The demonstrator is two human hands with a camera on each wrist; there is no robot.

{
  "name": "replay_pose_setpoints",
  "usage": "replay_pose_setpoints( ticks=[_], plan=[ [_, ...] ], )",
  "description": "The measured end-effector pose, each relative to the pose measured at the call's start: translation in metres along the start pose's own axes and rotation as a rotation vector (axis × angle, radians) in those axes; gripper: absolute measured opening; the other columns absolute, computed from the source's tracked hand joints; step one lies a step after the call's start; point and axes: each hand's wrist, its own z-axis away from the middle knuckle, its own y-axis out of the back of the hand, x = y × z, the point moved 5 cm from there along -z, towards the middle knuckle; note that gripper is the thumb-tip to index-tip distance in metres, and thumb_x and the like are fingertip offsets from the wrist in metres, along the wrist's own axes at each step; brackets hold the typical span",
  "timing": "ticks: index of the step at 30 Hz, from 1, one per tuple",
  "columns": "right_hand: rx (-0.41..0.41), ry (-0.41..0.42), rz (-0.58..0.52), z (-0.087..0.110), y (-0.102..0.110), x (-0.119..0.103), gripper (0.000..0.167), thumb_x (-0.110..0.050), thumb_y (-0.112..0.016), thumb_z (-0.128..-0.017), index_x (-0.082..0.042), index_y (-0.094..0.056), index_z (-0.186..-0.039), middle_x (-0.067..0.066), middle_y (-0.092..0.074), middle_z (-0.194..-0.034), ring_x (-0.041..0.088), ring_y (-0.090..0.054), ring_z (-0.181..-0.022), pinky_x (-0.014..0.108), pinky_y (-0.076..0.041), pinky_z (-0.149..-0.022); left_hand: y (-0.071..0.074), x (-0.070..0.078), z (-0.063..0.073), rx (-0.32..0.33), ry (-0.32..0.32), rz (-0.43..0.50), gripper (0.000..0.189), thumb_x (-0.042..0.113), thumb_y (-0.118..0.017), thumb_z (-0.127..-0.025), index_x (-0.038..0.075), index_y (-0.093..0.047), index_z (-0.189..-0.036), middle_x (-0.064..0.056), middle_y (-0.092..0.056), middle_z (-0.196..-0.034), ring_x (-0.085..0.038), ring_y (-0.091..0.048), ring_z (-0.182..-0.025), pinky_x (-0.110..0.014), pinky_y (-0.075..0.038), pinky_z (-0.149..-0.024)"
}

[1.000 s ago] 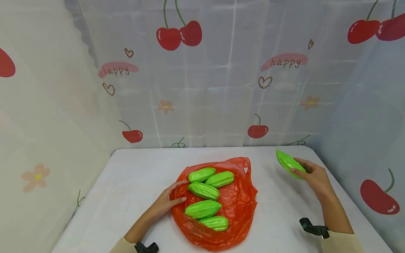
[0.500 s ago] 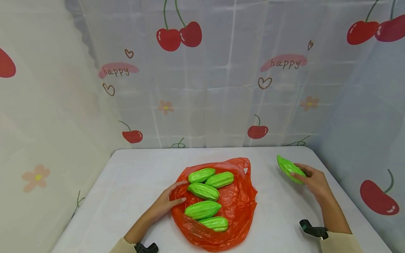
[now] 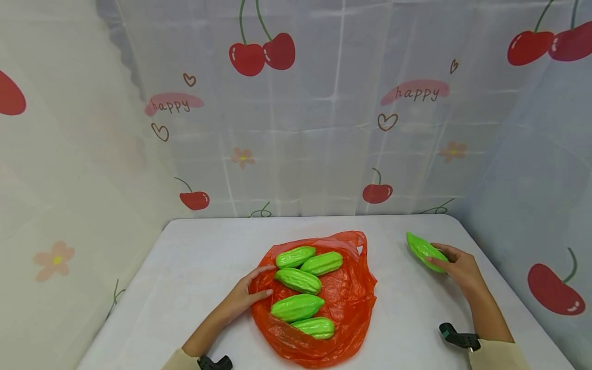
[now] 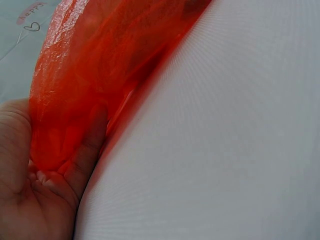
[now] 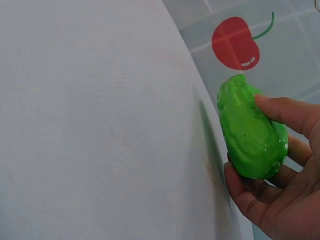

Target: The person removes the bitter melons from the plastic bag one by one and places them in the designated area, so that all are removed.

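An opened-out red plastic bag (image 3: 347, 308) lies at the middle of the white table, with several ridged green bitter melons (image 3: 297, 307) in it. At the bag's left edge my left hand (image 3: 240, 297) grips the plastic. The left wrist view shows the thumb and fingers (image 4: 87, 162) on either side of a fold of the bag. To the right of the bag, my right hand (image 3: 462, 267) holds another bitter melon (image 3: 422, 250) low over the table, its tip pointing back and left. In the right wrist view the thumb lies on top of this bitter melon (image 5: 250, 130) and the fingers underneath.
The white table (image 3: 208, 246) has rounded back corners. A curtain (image 3: 314, 128) printed with cherries and hearts stands directly behind it, with more of the same cloth along both sides. Each wrist carries a black device, such as the right one (image 3: 459, 337).
My right hand has lowered the bitter melon toward the table and slightly nearer to me. My left hand, the bag and the bitter melons in it have stayed in place.
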Motion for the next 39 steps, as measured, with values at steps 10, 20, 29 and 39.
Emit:
replay_pose_setpoints(
  ticks=[10,20,29,39],
  plan=[
    [-0.006,0.015,0.019,-0.0025,-0.0009,0.0059,0.074,-0.038,-0.072,-0.095,0.004,-0.043,-0.149,0.031,-0.038,-0.154,0.048,-0.035,-0.138,0.056,-0.041,-0.101,-0.0010,-0.0007,0.0016,0.007,0.002,0.006,0.057,0.021,-0.072,-0.096,0.025,-0.050,-0.148,-0.007,-0.041,-0.156,-0.030,-0.044,-0.137,-0.029,-0.055,-0.094],
    [-0.015,0.009,-0.004,-0.0026,-0.0022,0.0057,0.078,-0.041,-0.072,-0.094,0.005,-0.042,-0.150,0.033,-0.033,-0.156,0.052,-0.031,-0.139,0.066,-0.035,-0.106,-0.0001,0.0007,0.0031,0.018,0.003,-0.006,0.057,0.022,-0.073,-0.095,0.025,-0.051,-0.148,-0.006,-0.042,-0.156,-0.030,-0.041,-0.139,-0.028,-0.053,-0.096],
    [-0.017,0.009,0.039,-0.0031,-0.0015,0.0027,0.076,-0.040,-0.070,-0.096,0.007,-0.041,-0.149,0.034,-0.033,-0.155,0.052,-0.032,-0.139,0.066,-0.034,-0.108,0.0023,0.0031,0.0008,0.024,-0.017,-0.051,0.056,0.023,-0.073,-0.095,0.027,-0.051,-0.147,-0.002,-0.044,-0.155,-0.027,-0.038,-0.142,-0.036,-0.045,-0.108],
    [-0.027,-0.016,0.045,-0.0006,-0.0018,0.0035,0.076,-0.038,-0.071,-0.096,0.007,-0.040,-0.150,0.035,-0.031,-0.155,0.054,-0.029,-0.141,0.067,-0.033,-0.109,0.0015,0.0010,-0.0003,0.005,-0.015,-0.024,0.058,0.024,-0.074,-0.095,0.027,-0.051,-0.148,-0.002,-0.043,-0.156,-0.027,-0.039,-0.142,-0.025,-0.050,-0.099]
  ],
)
